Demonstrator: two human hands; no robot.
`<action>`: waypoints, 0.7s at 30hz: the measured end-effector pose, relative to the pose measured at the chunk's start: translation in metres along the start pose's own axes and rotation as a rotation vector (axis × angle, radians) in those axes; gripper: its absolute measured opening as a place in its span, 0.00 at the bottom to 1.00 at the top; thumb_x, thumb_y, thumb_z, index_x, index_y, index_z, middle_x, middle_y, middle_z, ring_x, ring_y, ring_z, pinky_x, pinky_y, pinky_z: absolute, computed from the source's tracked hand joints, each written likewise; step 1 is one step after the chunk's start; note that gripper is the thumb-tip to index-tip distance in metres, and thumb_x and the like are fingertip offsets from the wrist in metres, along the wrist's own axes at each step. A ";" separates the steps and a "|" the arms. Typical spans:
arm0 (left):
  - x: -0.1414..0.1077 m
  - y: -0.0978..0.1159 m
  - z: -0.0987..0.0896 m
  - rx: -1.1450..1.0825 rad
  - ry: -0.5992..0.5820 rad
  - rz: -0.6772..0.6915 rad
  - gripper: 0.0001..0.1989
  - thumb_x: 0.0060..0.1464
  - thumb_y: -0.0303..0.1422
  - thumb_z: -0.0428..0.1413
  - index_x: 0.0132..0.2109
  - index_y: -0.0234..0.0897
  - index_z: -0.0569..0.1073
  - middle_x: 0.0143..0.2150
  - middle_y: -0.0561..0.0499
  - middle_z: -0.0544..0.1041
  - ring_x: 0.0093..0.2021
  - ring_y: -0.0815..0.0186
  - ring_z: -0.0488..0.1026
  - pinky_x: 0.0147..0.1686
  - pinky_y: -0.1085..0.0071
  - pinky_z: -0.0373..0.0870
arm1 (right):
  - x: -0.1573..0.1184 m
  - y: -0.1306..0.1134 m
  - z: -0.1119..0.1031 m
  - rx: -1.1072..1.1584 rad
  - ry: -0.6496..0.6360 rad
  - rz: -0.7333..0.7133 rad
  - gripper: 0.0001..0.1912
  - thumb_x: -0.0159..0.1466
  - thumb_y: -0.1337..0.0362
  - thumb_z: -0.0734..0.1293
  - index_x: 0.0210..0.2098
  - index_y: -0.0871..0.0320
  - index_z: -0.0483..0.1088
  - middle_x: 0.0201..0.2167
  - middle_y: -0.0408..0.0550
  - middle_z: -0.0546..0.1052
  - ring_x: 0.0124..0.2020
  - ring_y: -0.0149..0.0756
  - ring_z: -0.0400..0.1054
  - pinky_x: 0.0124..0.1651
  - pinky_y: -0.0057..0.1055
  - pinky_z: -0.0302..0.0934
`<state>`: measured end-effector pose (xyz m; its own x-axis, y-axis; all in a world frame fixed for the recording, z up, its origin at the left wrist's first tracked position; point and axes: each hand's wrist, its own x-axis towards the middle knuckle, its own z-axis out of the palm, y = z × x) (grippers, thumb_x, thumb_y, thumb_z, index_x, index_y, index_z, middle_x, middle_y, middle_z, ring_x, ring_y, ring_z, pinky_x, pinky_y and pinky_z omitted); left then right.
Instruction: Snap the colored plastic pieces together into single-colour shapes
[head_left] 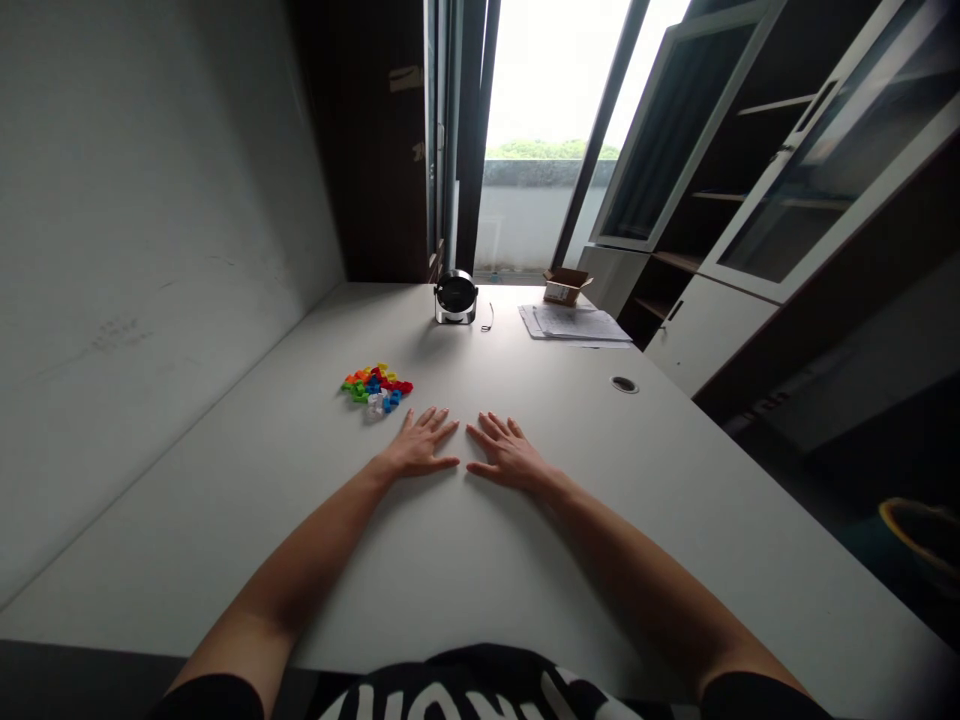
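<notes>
My left hand (420, 445) and my right hand (506, 453) lie flat and palm down on the white table (187, 520), fingers spread and holding nothing. A small gap separates the two hands. A loose cluster of small plastic pieces (376, 388) in red, orange, yellow, green, blue and clear sits just beyond my left fingertips. The pieces look like interlocking toy blocks, though their exact shapes are too small to tell. My left hand is the nearer one to them, and it does not appear to touch them.
A round black-and-silver desk fan (455, 298) with a thin wire (487, 316) beside it stands at the far edge. To its right lie papers (574, 322) and an open cardboard box (566, 286). The tabletop has a round cable grommet (624, 385). A wall runs along the left, and glass-door cabinets (750, 150) stand right.
</notes>
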<state>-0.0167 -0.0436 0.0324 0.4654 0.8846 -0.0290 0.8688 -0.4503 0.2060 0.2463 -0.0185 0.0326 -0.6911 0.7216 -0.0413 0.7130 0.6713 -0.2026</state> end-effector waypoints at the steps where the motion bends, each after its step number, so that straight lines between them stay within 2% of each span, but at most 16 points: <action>1: 0.000 0.000 0.000 0.001 0.000 -0.001 0.45 0.57 0.66 0.42 0.74 0.53 0.49 0.78 0.47 0.42 0.76 0.47 0.38 0.70 0.38 0.33 | 0.000 0.000 0.000 -0.001 0.001 0.001 0.50 0.63 0.28 0.53 0.75 0.48 0.45 0.76 0.52 0.39 0.76 0.56 0.32 0.74 0.55 0.29; 21: -0.001 -0.002 0.000 0.007 0.001 0.018 0.45 0.57 0.66 0.43 0.75 0.53 0.49 0.78 0.47 0.43 0.77 0.47 0.38 0.70 0.40 0.32 | 0.000 -0.002 0.001 -0.006 0.005 0.022 0.49 0.64 0.28 0.52 0.75 0.48 0.45 0.76 0.52 0.40 0.76 0.55 0.32 0.73 0.56 0.28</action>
<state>-0.0186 -0.0432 0.0324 0.4807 0.8766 -0.0243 0.8615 -0.4669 0.1993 0.2447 -0.0198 0.0322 -0.6750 0.7367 -0.0410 0.7284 0.6566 -0.1958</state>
